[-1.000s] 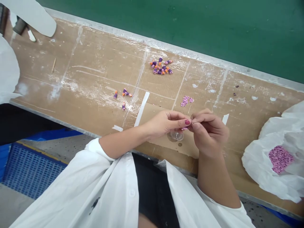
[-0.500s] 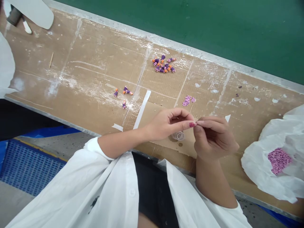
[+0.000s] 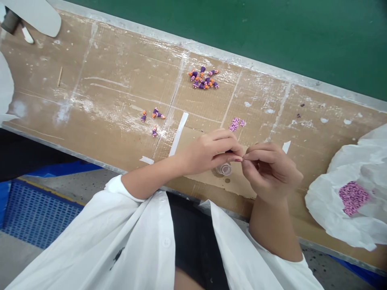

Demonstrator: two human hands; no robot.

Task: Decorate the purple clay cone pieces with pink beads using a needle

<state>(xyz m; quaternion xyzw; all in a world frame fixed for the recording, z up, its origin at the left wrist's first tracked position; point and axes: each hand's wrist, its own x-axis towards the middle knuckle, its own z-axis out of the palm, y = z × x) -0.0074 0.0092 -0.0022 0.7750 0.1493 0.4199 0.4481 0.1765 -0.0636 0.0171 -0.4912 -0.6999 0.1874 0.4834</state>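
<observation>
My left hand [image 3: 211, 152] is closed in a pinch, its fingertips meeting those of my right hand [image 3: 269, 171]. The right hand is pinched as well. Whatever lies between the fingertips is too small and covered to name; a dark bit shows under the left fingers. Just below the left fingers stands a small clear glass jar [image 3: 224, 169] on a cardboard sheet [image 3: 193, 141]. Beyond the hands lies a small patch of pink and purple bits [image 3: 234, 124].
Several small purple and orange figurines [image 3: 204, 79] lie in a cluster at the back, others [image 3: 156, 113] to the left. At right, crumpled white paper [image 3: 326, 201] holds a heap of pink bits [image 3: 353, 198]. A wooden stick [image 3: 59, 76] lies far left.
The left fingers have curled down over the thumb, and its red-marked tip shows less. Both hands stay together at the fingertips. The whole view has shifted slightly.
</observation>
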